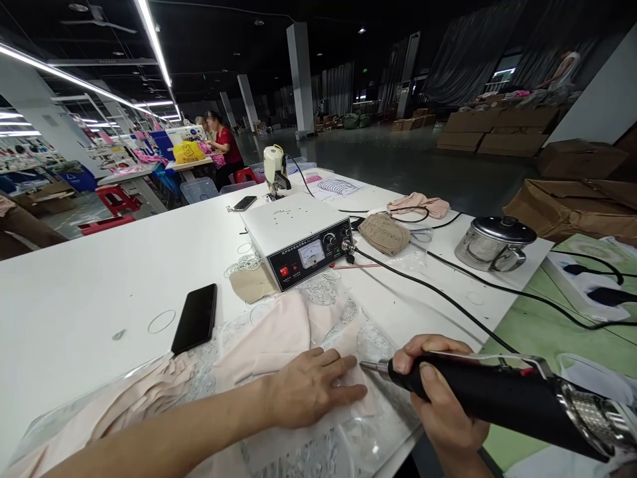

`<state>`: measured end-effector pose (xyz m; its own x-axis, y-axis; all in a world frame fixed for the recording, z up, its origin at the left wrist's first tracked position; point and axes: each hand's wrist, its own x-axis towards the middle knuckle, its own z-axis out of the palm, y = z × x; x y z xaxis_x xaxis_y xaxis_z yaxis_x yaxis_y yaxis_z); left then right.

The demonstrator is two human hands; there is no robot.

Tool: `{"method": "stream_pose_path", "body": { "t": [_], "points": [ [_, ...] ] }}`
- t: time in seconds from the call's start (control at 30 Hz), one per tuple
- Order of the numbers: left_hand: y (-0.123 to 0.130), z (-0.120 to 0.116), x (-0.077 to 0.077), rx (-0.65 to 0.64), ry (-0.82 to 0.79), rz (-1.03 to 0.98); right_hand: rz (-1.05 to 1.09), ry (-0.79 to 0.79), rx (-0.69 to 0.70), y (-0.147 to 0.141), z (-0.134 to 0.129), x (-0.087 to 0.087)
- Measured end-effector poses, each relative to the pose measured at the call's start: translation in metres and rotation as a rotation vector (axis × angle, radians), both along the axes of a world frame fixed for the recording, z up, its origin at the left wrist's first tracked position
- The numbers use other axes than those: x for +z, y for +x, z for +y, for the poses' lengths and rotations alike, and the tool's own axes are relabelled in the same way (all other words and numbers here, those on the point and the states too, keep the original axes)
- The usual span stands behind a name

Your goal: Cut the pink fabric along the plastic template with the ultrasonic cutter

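Note:
My left hand [318, 388] lies with fingers stretched out over pale pink fabric [281, 325], pressing it against a clear plastic sheet on the table. In my right hand [442, 392] is a black ultrasonic handpiece [490, 392], with my fingers wrapped round its barrel. Its thin metal tip [373, 366] points left, close to the fingertips of my left hand and the fabric's edge. Whether the tip touches the fabric, I cannot tell. More pink pieces [144, 392] lie in a loose layered pile at the left, partly behind my forearm.
A control box [313, 255] with a dial stands mid-table, its black cable [428, 282] running right. Around it are a black phone [196, 318], a brown pouch [384, 234] and a lidded metal mug [495, 244]. A power strip [587, 285] lies right, on a green surface.

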<state>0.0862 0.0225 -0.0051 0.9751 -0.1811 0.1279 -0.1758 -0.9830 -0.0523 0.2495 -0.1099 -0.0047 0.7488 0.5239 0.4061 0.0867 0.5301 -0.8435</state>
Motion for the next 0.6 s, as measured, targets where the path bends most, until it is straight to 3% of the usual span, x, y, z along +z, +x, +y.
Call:
{"method": "stream_pose_path", "body": {
  "t": [0.3,0.6],
  "points": [
    [0.0,0.0,-0.003,0.0,-0.014,0.006,-0.07,0.035,0.048,0.005,0.008,-0.006],
    [-0.009,0.0,0.005,0.035,-0.046,0.0,0.046,0.044,0.021,0.002,-0.006,0.007]
  ]
}}
